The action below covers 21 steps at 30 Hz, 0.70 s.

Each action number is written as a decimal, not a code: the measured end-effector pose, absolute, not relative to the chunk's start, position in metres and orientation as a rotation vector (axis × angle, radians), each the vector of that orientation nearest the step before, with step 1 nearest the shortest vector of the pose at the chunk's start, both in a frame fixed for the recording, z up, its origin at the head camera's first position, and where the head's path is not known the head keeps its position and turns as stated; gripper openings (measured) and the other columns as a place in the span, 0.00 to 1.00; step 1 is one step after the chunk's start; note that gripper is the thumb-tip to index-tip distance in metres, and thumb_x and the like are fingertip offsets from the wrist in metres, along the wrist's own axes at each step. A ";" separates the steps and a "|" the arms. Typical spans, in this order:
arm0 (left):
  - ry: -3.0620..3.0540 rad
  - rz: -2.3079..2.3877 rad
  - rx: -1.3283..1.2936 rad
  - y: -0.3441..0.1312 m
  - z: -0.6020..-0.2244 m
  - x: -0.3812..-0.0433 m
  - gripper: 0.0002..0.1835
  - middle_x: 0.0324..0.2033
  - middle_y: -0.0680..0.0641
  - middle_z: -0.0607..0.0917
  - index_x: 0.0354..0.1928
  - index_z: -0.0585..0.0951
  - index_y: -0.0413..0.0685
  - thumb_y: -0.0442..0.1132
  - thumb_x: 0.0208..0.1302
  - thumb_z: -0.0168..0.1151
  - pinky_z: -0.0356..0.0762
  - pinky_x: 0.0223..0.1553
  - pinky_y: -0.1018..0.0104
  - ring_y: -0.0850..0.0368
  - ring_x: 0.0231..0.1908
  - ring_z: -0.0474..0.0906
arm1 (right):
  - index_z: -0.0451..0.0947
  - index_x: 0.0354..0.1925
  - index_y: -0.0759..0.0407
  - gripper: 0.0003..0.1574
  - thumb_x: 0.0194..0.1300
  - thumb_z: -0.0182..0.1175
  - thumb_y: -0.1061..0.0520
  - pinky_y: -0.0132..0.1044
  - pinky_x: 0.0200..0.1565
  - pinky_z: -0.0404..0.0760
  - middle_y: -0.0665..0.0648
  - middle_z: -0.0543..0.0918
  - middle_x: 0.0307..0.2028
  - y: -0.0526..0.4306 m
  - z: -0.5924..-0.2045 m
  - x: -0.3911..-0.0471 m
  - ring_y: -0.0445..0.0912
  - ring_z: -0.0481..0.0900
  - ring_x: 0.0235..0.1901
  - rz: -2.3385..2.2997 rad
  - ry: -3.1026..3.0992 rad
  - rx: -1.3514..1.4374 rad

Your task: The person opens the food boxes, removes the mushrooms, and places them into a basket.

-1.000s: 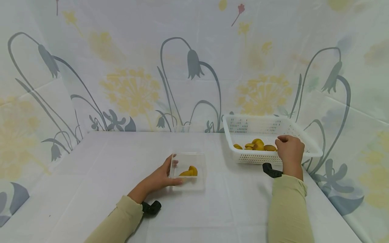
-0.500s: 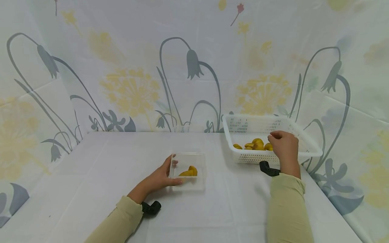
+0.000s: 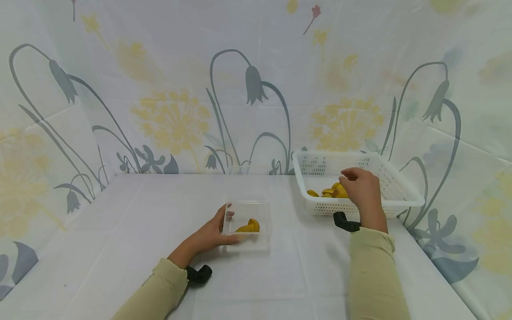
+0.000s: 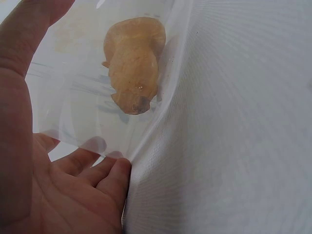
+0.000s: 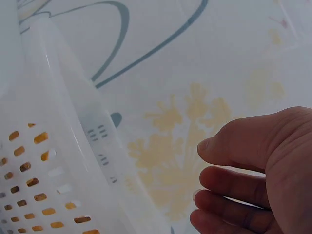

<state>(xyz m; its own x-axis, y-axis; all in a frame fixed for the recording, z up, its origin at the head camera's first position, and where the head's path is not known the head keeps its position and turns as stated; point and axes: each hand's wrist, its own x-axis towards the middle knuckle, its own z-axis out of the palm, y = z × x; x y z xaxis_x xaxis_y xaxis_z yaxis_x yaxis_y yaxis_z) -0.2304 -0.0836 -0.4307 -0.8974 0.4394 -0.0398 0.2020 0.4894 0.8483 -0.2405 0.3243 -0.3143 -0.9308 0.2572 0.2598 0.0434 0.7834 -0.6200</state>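
My left hand (image 3: 206, 236) grips the near-left side of a clear plastic box (image 3: 248, 203) on the table, thumb in front and fingers behind. A yellow-brown mushroom (image 3: 251, 226) lies inside; the left wrist view shows the same mushroom (image 4: 134, 63) through the wall, its cap and thick stem visible. Over the white perforated basket (image 3: 332, 205), my right hand (image 3: 363, 190) hovers with loosely bent fingers. Several yellow-brown mushrooms (image 3: 338, 192) lie in the basket beneath it, partly hidden by the hand. The right wrist view shows a gap between thumb and fingers, with nothing held.
Behind the box, near the table's far edge, stands another clear container (image 3: 248, 169). White cloth covers the table (image 3: 160, 200). A flower-printed curtain (image 3: 256, 124) hangs behind the table. Each wrist bears a black camera (image 3: 200, 274).
My right hand has moved left across the basket, toward and over the mushrooms, covering some of them. My left hand and the clear box have stayed in place.
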 end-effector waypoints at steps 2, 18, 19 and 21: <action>2.489 1.366 0.546 -0.084 -0.431 -0.230 0.62 0.73 0.47 0.60 0.77 0.40 0.58 0.55 0.51 0.74 0.57 0.70 0.42 0.43 0.73 0.55 | 0.76 0.59 0.59 0.24 0.70 0.52 0.50 0.54 0.49 0.78 0.67 0.78 0.56 0.320 -0.313 -0.241 0.62 0.73 0.55 0.905 -2.652 -0.218; 2.487 1.365 0.548 -0.084 -0.431 -0.229 0.62 0.74 0.48 0.60 0.77 0.39 0.59 0.55 0.52 0.73 0.56 0.70 0.43 0.43 0.74 0.54 | 0.76 0.59 0.57 0.23 0.70 0.53 0.50 0.57 0.55 0.76 0.65 0.77 0.59 0.293 -0.308 -0.242 0.61 0.73 0.59 0.867 -2.733 -0.017; 2.488 1.364 0.546 -0.084 -0.431 -0.229 0.62 0.74 0.48 0.60 0.77 0.39 0.59 0.55 0.52 0.73 0.56 0.70 0.43 0.43 0.74 0.54 | 0.77 0.58 0.57 0.22 0.70 0.54 0.51 0.57 0.55 0.76 0.65 0.77 0.59 0.291 -0.307 -0.242 0.61 0.73 0.59 0.860 -2.735 -0.003; 2.488 1.364 0.545 -0.084 -0.431 -0.229 0.62 0.74 0.48 0.60 0.77 0.39 0.58 0.55 0.52 0.73 0.56 0.70 0.42 0.43 0.73 0.54 | 0.77 0.58 0.57 0.23 0.70 0.54 0.50 0.57 0.55 0.75 0.65 0.77 0.59 0.287 -0.307 -0.242 0.61 0.74 0.58 0.848 -2.739 0.014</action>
